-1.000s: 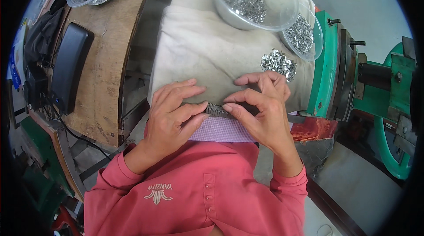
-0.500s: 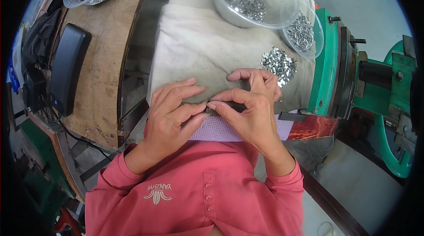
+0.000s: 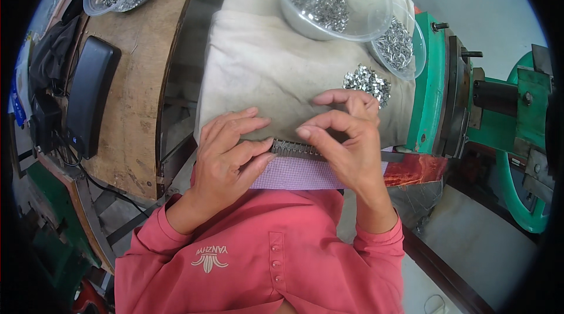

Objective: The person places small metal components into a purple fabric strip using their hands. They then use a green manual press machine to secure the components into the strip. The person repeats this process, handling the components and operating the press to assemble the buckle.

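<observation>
A narrow dark metal bar [image 3: 296,148] lies across the near edge of the cloth, with a row of small shiny metal pieces along it. My left hand [image 3: 226,152] grips the bar's left end between thumb and forefinger, its other fingers stretched over the cloth. Just above the bar is my right hand [image 3: 349,138], thumb and forefinger curled together in a pinch. Whatever may be between those fingertips is too small to make out. Beyond the right hand, a loose pile of small shiny metal pieces [image 3: 367,84] rests on the pale cloth [image 3: 252,61].
A large clear plastic bowl [image 3: 376,5] of metal pieces stands at the back, beside a smaller clear bowl [image 3: 420,55]. Green machinery [image 3: 426,96] borders the right side. On the wooden table [image 3: 132,102] at left are a black device [image 3: 91,96] and another bowl [image 3: 94,5].
My right hand has drawn back to the right from the left fingertips, exposing the row of pieces on the bar. My left hand stays at the bar's end.
</observation>
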`<state>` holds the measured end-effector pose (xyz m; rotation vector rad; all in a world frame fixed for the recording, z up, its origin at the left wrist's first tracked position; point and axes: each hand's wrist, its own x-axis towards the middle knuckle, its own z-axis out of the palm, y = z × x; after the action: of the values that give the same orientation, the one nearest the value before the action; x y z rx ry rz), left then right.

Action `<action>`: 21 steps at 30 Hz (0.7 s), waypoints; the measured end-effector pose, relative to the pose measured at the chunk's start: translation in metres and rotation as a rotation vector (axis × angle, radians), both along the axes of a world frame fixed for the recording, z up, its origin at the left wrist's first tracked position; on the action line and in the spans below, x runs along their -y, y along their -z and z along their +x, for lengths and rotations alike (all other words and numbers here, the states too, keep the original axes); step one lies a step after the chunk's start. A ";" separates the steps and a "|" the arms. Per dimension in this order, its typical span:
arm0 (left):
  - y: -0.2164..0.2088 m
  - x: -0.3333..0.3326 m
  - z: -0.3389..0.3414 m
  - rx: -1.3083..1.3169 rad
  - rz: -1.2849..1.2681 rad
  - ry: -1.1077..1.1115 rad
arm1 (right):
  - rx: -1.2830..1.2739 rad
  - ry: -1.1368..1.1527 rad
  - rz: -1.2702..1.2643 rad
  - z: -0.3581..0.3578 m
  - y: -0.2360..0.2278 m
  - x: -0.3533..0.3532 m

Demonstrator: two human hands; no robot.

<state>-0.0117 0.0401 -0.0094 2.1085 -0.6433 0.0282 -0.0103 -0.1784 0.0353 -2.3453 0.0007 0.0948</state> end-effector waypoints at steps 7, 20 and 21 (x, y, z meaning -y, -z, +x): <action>0.002 -0.001 -0.001 0.003 -0.007 -0.011 | 0.298 0.187 -0.124 0.023 -0.020 0.043; 0.001 0.001 -0.001 0.003 0.009 -0.026 | 0.343 0.333 -0.427 0.065 -0.008 0.094; 0.002 0.001 -0.001 0.002 0.010 -0.027 | 0.322 0.310 -0.377 0.059 -0.013 0.089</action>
<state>-0.0124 0.0388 -0.0111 2.1269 -0.6172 0.0429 0.0483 -0.2675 0.0484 -2.6769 0.2407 -0.4736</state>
